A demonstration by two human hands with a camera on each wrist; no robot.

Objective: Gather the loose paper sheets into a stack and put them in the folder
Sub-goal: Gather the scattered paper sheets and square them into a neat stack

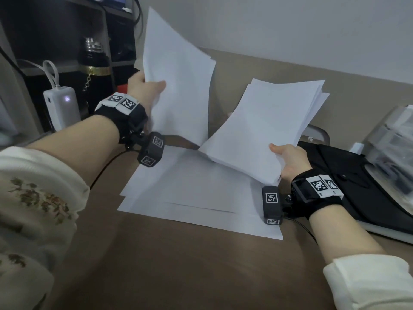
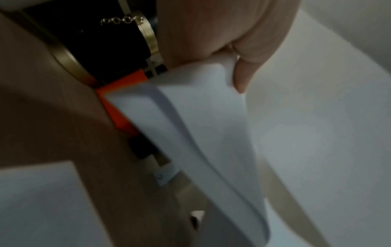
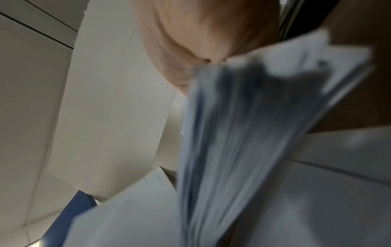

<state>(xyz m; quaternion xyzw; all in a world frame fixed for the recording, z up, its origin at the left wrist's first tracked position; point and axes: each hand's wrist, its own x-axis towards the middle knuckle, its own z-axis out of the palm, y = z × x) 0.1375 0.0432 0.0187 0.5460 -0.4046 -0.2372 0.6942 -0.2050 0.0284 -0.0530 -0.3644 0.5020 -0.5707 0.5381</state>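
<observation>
Paper sheets (image 1: 196,198) lie fanned on the brown table (image 1: 178,265) at 6 o'clock. Right hand (image 1: 288,159) pinches a thick tilted stack (image 1: 263,128) at 3 o'clock; left hand (image 1: 145,88) grips a raised, near-upright sheaf (image 1: 176,81) at 11 o'clock. Right wrist view alone shows the stack's splayed edges (image 3: 243,133). Beyond stand a black bag (image 1: 348,186), a white charger (image 1: 62,106) and dark shelves (image 1: 67,30).
</observation>
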